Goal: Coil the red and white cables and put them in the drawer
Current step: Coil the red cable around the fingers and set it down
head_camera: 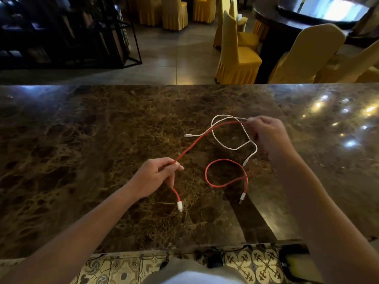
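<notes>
Over the dark brown marble desk (102,150), the left hand (155,177) pinches the thin red cable (196,140) near one plug and the right hand (266,136) grips both it and the thin white cable (217,140), so coiling seems barely begun and separating them looks next.

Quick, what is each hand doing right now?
Left hand: pinches the red cable near one end.
Right hand: fingers curled, gripping the red cable and the white cable together.

Red cable (196,143) hidden inside both grips.
</notes>
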A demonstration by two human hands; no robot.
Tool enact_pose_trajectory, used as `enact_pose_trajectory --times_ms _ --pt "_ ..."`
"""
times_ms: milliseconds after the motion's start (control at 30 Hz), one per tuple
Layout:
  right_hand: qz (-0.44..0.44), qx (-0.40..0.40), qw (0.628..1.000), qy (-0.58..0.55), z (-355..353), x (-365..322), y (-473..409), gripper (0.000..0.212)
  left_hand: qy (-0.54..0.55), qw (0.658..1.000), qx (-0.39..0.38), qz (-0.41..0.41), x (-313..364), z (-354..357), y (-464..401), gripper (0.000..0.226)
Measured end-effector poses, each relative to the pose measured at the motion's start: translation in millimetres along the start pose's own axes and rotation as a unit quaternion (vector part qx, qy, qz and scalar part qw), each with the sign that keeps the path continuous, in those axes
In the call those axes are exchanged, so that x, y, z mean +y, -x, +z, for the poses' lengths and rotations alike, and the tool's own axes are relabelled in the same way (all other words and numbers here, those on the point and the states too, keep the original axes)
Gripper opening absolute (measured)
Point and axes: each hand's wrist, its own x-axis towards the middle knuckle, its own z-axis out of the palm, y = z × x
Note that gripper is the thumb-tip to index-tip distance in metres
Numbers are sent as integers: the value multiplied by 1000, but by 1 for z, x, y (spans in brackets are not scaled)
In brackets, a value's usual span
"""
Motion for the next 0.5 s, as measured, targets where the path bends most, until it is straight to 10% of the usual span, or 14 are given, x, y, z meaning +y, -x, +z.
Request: enact_pose_trajectory --times_ms 133,333,500 --pt "-87 11 918 386 19 5 14 43 -25 999 -10 20 20 4 -1 20" --pt "-310 -248 884 246 63 -26 68 45 8 997 -10 75 51 17 -4 17" --pt "-296 -243 903 193 60 -31 73 32 50 992 20 117 54 11 3 25"
